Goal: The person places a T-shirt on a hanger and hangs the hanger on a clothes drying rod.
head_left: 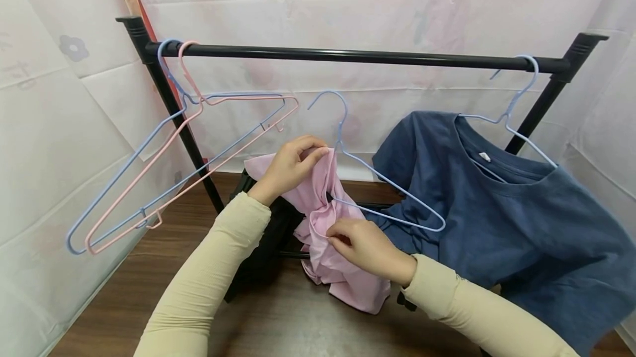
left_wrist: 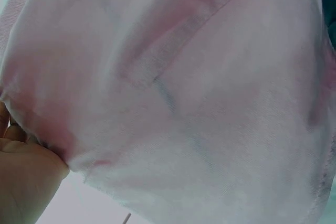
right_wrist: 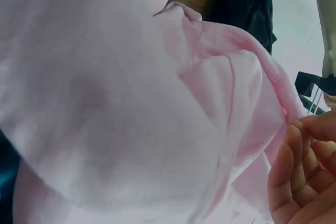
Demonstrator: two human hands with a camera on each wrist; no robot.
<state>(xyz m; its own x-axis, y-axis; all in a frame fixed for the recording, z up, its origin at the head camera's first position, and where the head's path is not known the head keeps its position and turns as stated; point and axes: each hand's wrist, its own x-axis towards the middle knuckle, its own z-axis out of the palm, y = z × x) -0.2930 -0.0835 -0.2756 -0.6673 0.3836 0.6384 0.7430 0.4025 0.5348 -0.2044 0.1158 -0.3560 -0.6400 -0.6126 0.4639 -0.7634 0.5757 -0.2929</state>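
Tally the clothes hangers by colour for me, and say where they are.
Blue hangers: 3 (one in the pink garment, one in the navy T-shirt, one bare on the black rail)
Pink hanger: 1 (bare on the rail)
Total: 4

Wears a long left sleeve point(head_left: 184, 296) and a long right sleeve point(head_left: 497, 318), both in the same plain, pale creamy yellow. Looks soft and matte, with fine crosswise creases bunched along the left forearm and lighter wrinkles along the right. Ends each arm in a wide, smoother band, the left cuff point(head_left: 250, 216) and the right cuff point(head_left: 429, 285). Leaves the left hand point(head_left: 293, 165) and right hand point(head_left: 369, 248) bare. Shows a small black piece point(head_left: 406, 302) just under the right cuff, partly hidden.
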